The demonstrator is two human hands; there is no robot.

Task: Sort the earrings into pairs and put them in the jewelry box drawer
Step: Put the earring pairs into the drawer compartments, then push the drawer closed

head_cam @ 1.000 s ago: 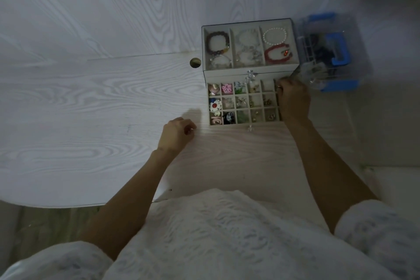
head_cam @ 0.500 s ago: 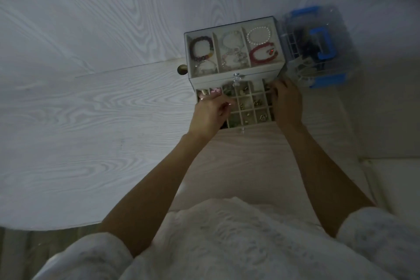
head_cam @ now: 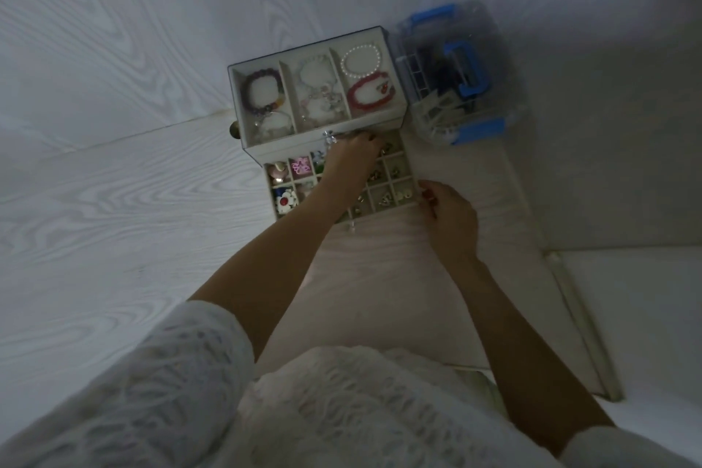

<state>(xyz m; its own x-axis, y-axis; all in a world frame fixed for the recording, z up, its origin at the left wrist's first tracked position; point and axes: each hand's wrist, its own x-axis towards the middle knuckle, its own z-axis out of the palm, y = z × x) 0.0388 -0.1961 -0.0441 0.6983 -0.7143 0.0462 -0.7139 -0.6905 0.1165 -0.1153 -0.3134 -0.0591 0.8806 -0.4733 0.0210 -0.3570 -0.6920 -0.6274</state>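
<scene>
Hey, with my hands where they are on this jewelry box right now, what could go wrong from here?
1. The left hand reaches across the filled compartments of the open drawer; its forearm could knock earrings out of their slots.
2. The right hand sits at the drawer's front right corner; a nudge might shift or tip it.
3. The scene is dim, so small earrings may be mismatched.

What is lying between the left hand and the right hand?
In the head view, drawer compartments with small earrings lie between the left hand and right hand.
</scene>
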